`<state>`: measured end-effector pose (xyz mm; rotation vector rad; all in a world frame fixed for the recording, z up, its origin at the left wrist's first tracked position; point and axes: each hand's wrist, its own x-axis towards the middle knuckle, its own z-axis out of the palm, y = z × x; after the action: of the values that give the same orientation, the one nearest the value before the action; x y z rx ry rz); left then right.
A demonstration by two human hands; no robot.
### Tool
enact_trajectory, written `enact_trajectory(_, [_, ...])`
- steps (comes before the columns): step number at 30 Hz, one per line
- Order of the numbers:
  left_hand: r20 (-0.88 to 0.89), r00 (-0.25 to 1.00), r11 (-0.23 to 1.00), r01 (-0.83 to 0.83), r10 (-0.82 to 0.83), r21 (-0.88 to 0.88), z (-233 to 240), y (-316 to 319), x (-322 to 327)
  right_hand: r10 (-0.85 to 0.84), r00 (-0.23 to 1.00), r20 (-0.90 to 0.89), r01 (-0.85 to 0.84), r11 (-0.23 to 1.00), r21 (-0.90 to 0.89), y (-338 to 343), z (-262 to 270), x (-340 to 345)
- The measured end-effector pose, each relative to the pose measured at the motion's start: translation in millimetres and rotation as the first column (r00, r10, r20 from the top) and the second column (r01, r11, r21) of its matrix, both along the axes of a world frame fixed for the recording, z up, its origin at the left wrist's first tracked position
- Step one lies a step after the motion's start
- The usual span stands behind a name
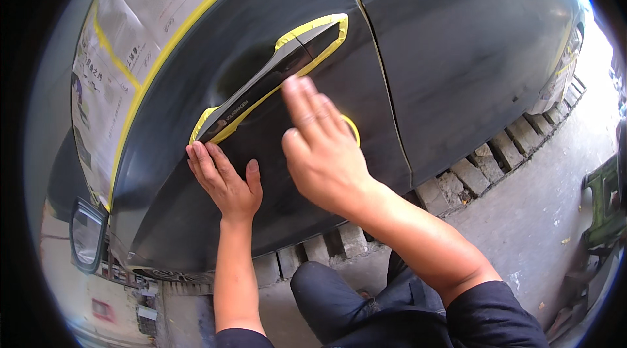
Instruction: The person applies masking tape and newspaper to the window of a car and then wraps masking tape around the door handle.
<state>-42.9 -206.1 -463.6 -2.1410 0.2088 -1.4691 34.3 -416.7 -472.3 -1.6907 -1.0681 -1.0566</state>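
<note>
A dark car door [186,201] fills the middle of the view, its Volkswagen-marked door handle [264,86] edged with yellow masking tape [313,24]. At the handle's lower left end, the fingertips of my left hand [225,179] rest on the tape edge, thumb apart. My right hand [321,142], slightly blurred, is by the handle's lower edge near its middle, palm down with fingers extended; whether it touches the tape cannot be told. Part of a roll of yellow tape [352,130] shows behind the right hand, against the door.
Newspaper [132,14] bordered by yellow tape covers the window at upper left. A side mirror [88,235] sticks out at lower left. A door gap [379,63] runs right of the handle. Below lie concrete blocks [470,176]; a green plastic stool-like object [605,201] stands far right.
</note>
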Motion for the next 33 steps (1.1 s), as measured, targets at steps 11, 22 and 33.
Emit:
enact_trajectory(11, [-0.040,0.959,0.943,0.267,-0.280,-0.199,-6.5,-18.0,-34.0,0.390,0.789,-0.475,-0.513,0.844,-0.157,-70.6,10.6,-30.0])
enact_trajectory(22, [-0.019,0.999,0.983,-0.035,0.032,-0.178,-10.0,-4.7,-18.0,0.322,0.713,-0.623,-0.521,0.838,-0.162,-87.2,42.1,-15.4])
enact_trajectory(33, [0.201,0.572,0.114,0.466,-0.795,-0.877,5.3,-47.7,-43.3,0.216,0.778,-0.590,-0.474,0.818,-0.326,-65.6,72.5,-34.7])
